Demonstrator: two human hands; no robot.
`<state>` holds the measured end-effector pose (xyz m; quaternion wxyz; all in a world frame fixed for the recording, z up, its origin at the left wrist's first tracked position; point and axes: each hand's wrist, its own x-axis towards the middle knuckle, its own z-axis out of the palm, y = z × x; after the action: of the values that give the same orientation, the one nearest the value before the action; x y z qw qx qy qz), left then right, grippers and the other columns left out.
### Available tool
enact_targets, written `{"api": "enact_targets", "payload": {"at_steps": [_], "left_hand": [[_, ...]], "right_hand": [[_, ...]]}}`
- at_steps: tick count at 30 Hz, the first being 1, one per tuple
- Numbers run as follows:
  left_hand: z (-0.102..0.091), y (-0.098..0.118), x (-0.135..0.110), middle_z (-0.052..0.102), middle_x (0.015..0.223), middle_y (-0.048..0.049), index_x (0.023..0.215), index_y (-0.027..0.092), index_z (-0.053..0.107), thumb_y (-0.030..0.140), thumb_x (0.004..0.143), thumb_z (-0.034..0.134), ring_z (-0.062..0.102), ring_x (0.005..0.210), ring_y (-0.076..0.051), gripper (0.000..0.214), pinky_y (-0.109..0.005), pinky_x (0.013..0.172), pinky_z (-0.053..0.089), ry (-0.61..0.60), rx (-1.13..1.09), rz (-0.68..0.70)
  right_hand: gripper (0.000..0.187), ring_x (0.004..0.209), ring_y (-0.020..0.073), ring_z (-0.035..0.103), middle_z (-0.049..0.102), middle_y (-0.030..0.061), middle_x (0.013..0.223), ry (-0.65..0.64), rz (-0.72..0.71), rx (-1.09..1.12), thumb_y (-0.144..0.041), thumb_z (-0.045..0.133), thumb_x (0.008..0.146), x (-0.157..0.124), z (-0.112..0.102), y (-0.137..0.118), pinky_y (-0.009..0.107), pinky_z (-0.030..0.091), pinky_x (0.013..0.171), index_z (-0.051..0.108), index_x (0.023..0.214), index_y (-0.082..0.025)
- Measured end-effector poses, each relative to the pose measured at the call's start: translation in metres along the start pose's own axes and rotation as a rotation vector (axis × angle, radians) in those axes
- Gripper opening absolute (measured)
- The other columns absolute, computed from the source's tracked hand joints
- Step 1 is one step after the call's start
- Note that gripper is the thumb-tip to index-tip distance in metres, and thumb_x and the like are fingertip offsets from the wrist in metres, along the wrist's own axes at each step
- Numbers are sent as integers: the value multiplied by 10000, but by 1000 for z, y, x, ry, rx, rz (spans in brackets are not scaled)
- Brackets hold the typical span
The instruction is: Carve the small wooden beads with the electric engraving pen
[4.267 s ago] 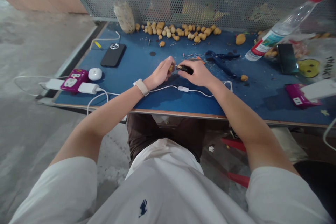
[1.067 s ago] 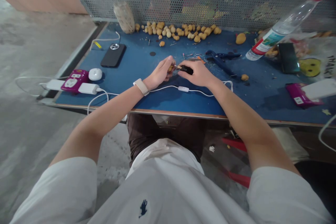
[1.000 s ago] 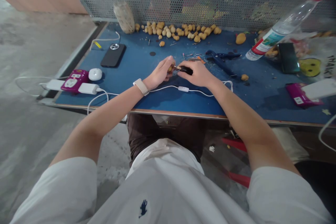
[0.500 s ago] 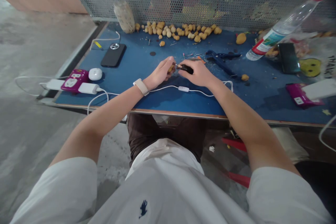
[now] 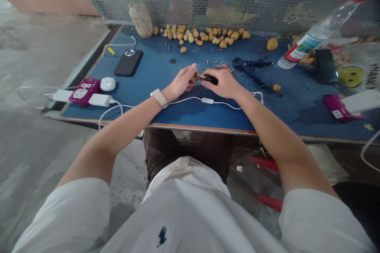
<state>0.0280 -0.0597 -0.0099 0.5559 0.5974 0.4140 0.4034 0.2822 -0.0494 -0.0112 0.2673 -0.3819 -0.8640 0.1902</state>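
My left hand is closed around a small tan ball at the middle of the blue table. My right hand grips a black-handled tool whose thin metal tip touches the ball. Both hands rest on the table, close together. A white cable with an inline switch runs just in front of my wrists. A row of several tan balls lies along the far edge by the mesh screen.
A black phone, a white earbud case and a magenta power strip lie at the left. Blue pliers, a tilted plastic bottle, a second phone and another magenta strip are at the right.
Hardly anything differs: both hands stay together on the ball and the tool, with only slight shifts of the fingers.
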Motion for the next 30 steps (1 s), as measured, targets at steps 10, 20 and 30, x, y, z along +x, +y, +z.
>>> {"api": "enact_targets", "payload": {"at_steps": [10, 20, 30], "left_hand": [[5, 6, -2, 452, 825, 62, 1044, 240, 592, 994, 1202, 623, 366, 561, -35, 771, -185, 541, 226, -17, -37, 0], [11, 19, -7, 498, 795, 66, 986, 230, 604, 799, 1299, 695, 341, 542, -44, 656, -203, 514, 185, 39, -197, -132], [11, 17, -6, 488, 781, 69, 958, 227, 576, 806, 1286, 717, 331, 530, -31, 680, -183, 518, 162, 24, -258, -151]], "right_hand": [[658, 1064, 408, 816, 935, 165, 1221, 14, 30, 16, -831, 661, 1212, -1, -1, -3, 573, 652, 1025, 905, 1432, -261], [623, 977, 351, 755, 887, 143, 1132, 22, 2, 42, -792, 656, 1240, 1, 1, 2, 489, 567, 940, 877, 1405, -233], [603, 1022, 364, 781, 919, 168, 1191, 16, -12, 41, -743, 682, 1224, 0, 0, 1, 481, 573, 944, 903, 1409, -214]]}}
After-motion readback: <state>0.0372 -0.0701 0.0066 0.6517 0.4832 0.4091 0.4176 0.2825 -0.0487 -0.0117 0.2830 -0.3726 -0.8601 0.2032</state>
